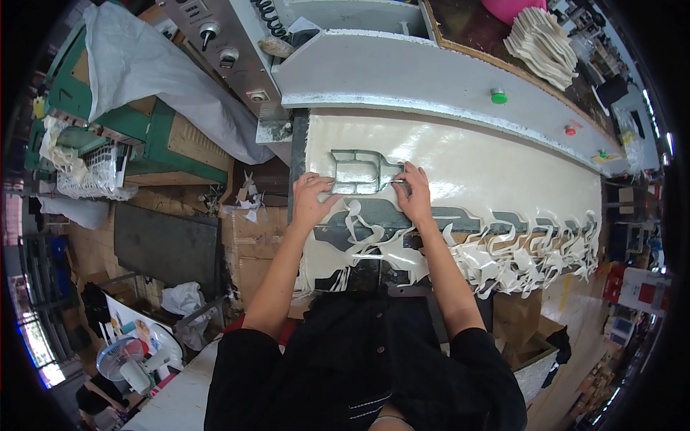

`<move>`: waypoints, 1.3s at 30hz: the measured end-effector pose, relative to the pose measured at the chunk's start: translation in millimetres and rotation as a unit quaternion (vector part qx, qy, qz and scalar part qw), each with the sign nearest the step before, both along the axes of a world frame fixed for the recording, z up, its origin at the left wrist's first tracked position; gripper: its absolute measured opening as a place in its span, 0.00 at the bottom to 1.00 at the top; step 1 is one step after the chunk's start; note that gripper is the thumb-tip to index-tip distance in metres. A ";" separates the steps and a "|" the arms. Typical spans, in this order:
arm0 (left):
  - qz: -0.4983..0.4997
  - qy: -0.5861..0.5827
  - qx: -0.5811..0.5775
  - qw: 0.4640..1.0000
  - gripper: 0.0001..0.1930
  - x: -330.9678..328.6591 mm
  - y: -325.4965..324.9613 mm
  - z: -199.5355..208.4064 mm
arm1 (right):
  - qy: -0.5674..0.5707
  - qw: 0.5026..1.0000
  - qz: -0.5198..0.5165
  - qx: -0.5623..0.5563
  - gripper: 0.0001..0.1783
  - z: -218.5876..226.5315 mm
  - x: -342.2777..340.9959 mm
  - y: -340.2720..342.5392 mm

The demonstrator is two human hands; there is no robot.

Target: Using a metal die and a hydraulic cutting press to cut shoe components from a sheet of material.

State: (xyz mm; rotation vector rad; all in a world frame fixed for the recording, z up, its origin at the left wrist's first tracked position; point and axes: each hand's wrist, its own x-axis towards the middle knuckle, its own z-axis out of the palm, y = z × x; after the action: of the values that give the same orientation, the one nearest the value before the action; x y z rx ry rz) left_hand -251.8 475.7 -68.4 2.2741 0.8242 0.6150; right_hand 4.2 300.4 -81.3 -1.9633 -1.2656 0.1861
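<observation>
A metal cutting die (379, 172), an open outline with a wide body and a narrower right end, lies on the cream sheet material (460, 158). My left hand (313, 198) holds the die's lower left edge, with the fingertips on the rim. At the narrow right end, my right hand (413, 195) grips it between thumb and fingers. Just below the die, the sheet has cut-out gaps that bare a dark board (381, 212). Loose strips of cut scrap (489, 269) hang along the sheet's near edge.
Beyond the sheet runs the press's grey beam (431, 79) with a green button (499, 95) and a red button (570, 130). A control panel (215, 43) stands at the upper left. Stacked cream pieces (540, 47) sit on the shelf at the far right.
</observation>
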 end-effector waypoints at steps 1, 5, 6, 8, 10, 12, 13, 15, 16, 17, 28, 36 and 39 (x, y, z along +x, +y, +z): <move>-0.001 -0.003 0.013 1.000 0.14 -3.2 -1.6 -2.4 | 0.003 1.000 -0.004 0.000 0.14 -0.7 -3.6 0.5; 0.023 -0.017 0.030 0.999 0.14 -14.4 -11.3 -11.9 | -0.014 1.000 0.009 -0.005 0.16 8.0 -14.8 1.1; 0.021 -0.019 0.030 0.999 0.14 -12.6 -11.9 -11.6 | -0.024 1.000 0.014 -0.005 0.18 7.5 -15.0 1.8; 0.029 -0.020 0.012 0.999 0.17 -8.4 -14.7 -11.9 | -0.016 1.000 0.008 -0.020 0.20 8.8 -11.9 -3.0; 0.026 -0.020 0.012 0.999 0.18 -9.9 -13.8 -11.6 | -0.002 0.999 0.010 -0.033 0.22 12.3 -13.9 -0.9; 0.023 -0.019 0.011 0.999 0.18 -10.1 -14.1 -11.9 | 0.017 0.999 -0.002 -0.032 0.25 15.1 -13.6 -1.8; 0.017 -0.022 0.016 0.999 0.17 -8.6 -13.2 -12.3 | 0.004 0.999 0.005 -0.038 0.24 16.1 -11.7 -1.9; 0.007 -0.024 0.020 0.999 0.16 -5.5 -12.1 -12.9 | -0.032 0.998 0.014 -0.053 0.24 16.5 -11.5 -2.9; 0.009 -0.022 0.020 1.000 0.16 -3.9 -11.9 -12.9 | -0.071 0.995 0.018 -0.067 0.24 16.5 -11.6 -2.9; 0.009 -0.030 0.020 0.999 0.16 -2.6 -10.9 -12.5 | -0.061 0.995 0.011 -0.074 0.25 15.8 -11.9 0.7; 0.013 -0.108 0.003 0.994 0.28 -22.2 -24.1 -38.3 | -0.146 0.989 0.037 -0.008 0.32 -37.6 -9.9 -26.1; 0.054 -0.110 -0.050 0.991 0.26 -44.3 -30.7 -11.0 | -0.141 0.988 0.056 -0.033 0.28 -19.7 -35.1 -6.3; 0.054 -0.113 -0.061 0.990 0.27 -46.1 -30.9 -8.5 | -0.118 0.989 0.058 -0.069 0.28 -14.7 -34.4 -4.2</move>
State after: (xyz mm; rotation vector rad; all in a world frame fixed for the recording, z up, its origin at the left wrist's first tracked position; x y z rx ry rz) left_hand -298.0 444.7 -76.9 2.0162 0.8515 0.8313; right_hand -30.2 296.2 -96.0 -2.0777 -1.5590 0.1025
